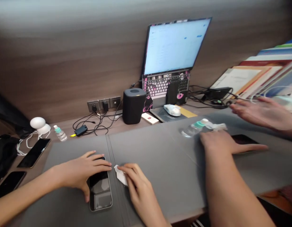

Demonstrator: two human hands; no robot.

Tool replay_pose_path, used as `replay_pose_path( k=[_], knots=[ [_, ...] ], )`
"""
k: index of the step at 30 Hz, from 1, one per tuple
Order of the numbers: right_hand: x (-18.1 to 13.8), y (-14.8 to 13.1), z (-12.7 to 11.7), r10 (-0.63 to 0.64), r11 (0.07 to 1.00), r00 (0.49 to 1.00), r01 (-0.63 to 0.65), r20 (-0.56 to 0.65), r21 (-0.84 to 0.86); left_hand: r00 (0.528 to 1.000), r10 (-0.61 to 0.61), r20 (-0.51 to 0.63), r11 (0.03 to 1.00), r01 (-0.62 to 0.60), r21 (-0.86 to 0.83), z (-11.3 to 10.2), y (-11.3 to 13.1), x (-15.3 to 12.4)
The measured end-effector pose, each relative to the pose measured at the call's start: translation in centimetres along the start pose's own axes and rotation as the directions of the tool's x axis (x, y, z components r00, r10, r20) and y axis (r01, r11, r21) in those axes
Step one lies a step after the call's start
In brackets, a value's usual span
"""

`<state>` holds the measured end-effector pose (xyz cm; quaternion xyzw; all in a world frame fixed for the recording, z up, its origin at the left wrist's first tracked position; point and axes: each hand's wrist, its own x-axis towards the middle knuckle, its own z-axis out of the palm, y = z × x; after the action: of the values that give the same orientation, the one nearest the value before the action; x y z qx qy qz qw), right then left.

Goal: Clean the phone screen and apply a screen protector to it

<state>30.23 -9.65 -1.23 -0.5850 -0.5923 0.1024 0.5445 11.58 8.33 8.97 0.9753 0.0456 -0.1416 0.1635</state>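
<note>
My left hand lies across the upper part of a black-screened smartphone flat on the grey desk mat. Its thumb is at the phone's left edge and its fingertips reach the right edge. Just right of the phone, my right hand pinches a crumpled white tissue near the mat's seam. Part of the tissue is hidden under my fingers.
At right, another person's two hands are above a dark phone, near a spray bottle. Behind stand a black speaker, a laptop and cables. Another small bottle and two phones are left.
</note>
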Motion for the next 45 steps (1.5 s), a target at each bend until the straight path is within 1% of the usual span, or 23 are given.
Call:
replay_pose_path(
  k=[2,4,6,8,10,11,12,13,16,18,19,21,23,26,28,30,32,34,36,38,39,41,45],
  knots=[
    [0.0,0.1,-0.1,0.008,1.000,1.000,-0.007,0.022,-0.018,0.991,-0.087,-0.100,0.993,0.094,0.071,0.9,-0.1,-1.2],
    [0.0,0.2,-0.1,0.004,0.997,0.999,-0.001,0.046,-0.072,0.952,-0.207,-0.225,0.963,0.239,0.124,2.4,0.0,-2.9],
    [-0.1,0.2,0.0,-0.013,0.991,0.998,0.022,0.066,-0.135,0.882,-0.331,-0.335,0.902,0.400,0.163,4.4,0.4,-4.7],
    [-0.3,0.1,0.1,-0.040,0.981,0.996,0.054,0.081,-0.186,0.791,-0.433,-0.433,0.817,0.547,0.182,6.5,1.2,-6.0],
    [-0.6,0.1,0.2,-0.059,0.968,0.995,0.078,0.085,-0.237,0.713,-0.493,-0.498,0.751,0.638,0.171,8.2,1.9,-6.7],
    [-0.8,0.1,0.1,-0.065,0.961,0.994,0.085,0.085,-0.263,0.694,-0.510,-0.508,0.741,0.655,0.150,8.6,2.0,-6.8],
    [-0.9,0.1,0.1,-0.068,0.954,0.994,0.091,0.088,-0.284,0.689,-0.521,-0.504,0.749,0.652,0.118,8.8,2.0,-6.9],
    [-1.1,0.2,-0.1,-0.074,0.950,0.993,0.099,0.095,-0.298,0.703,-0.523,-0.482,0.776,0.627,0.073,8.6,1.8,-7.0],
    [-1.6,0.3,-0.5,-0.115,0.944,0.980,0.159,0.162,-0.290,0.779,-0.485,-0.397,0.870,0.477,-0.125,7.3,-0.2,-7.7],
    [-1.7,0.0,-0.7,-0.146,0.942,0.964,0.204,0.221,-0.267,0.814,-0.461,-0.354,0.883,0.379,-0.278,6.5,-1.7,-8.4],
    [-1.6,-0.3,-0.7,-0.154,0.942,0.956,0.219,0.252,-0.253,0.831,-0.440,-0.341,0.886,0.338,-0.319,6.4,-2.4,-8.8],
    [-1.0,-1.2,-0.2,-0.175,0.943,0.940,0.246,0.293,-0.226,0.851,-0.389,-0.352,0.902,0.273,-0.336,6.5,-3.1,-9.3],
    [0.1,-2.4,0.7,-0.228,0.930,0.918,0.304,0.326,-0.207,0.855,-0.328,-0.403,0.931,0.220,-0.290,7.1,-3.4,-9.5],
    [2.5,-4.0,2.5,-0.296,0.886,0.862,0.408,0.411,-0.218,0.823,-0.251,-0.510,0.967,0.190,-0.168,8.2,-3.4,-9.4],
    [4.1,-4.5,3.5,-0.300,0.858,0.824,0.453,0.481,-0.241,0.777,-0.230,-0.586,0.970,0.231,-0.074,8.7,-3.4,-9.3],
    [5.3,-4.6,4.2,-0.340,0.823,0.774,0.520,0.534,-0.229,0.718,-0.238,-0.655,0.954,0.298,-0.019,9.1,-3.4,-9.3],
    [6.1,-4.4,4.7,-0.394,0.793,0.720,0.581,0.572,-0.185,0.667,-0.246,-0.703,0.935,0.355,0.010,9.3,-3.4,-9.3],
    [6.6,-4.4,5.1,-0.420,0.780,0.688,0.607,0.593,-0.152,0.635,-0.230,-0.738,0.924,0.381,0.040,9.5,-3.3,-9.5],
    [6.8,-4.6,5.5,-0.418,0.776,0.665,0.616,0.618,-0.138,0.607,-0.209,-0.767,0.928,0.370,0.040,9.6,-3.2,-9.7],
    [6.8,-4.9,6.1,-0.428,0.762,0.643,0.634,0.635,-0.128,0.571,-0.224,-0.790,0.946,0.323,-0.035,9.8,-3.1,-10.0],
    [6.8,-5.1,6.5,-0.435,0.757,0.634,0.642,0.640,-0.122,0.559,-0.240,-0.794,0.953,0.292,-0.083,9.9,-3.2,-10.1],
    [6.6,-5.3,7.2,-0.445,0.757,0.624,0.646,0.642,-0.103,0.552,-0.264,-0.791,0.960,0.234,-0.157,10.2,-3.2,-10.2],
    [6.1,-6.0,8.9,-0.452,0.769,0.608,0.636,0.652,-0.059,0.558,-0.277,-0.782,0.959,0.209,-0.190,10.8,-3.4,-10.2]
  ],
)
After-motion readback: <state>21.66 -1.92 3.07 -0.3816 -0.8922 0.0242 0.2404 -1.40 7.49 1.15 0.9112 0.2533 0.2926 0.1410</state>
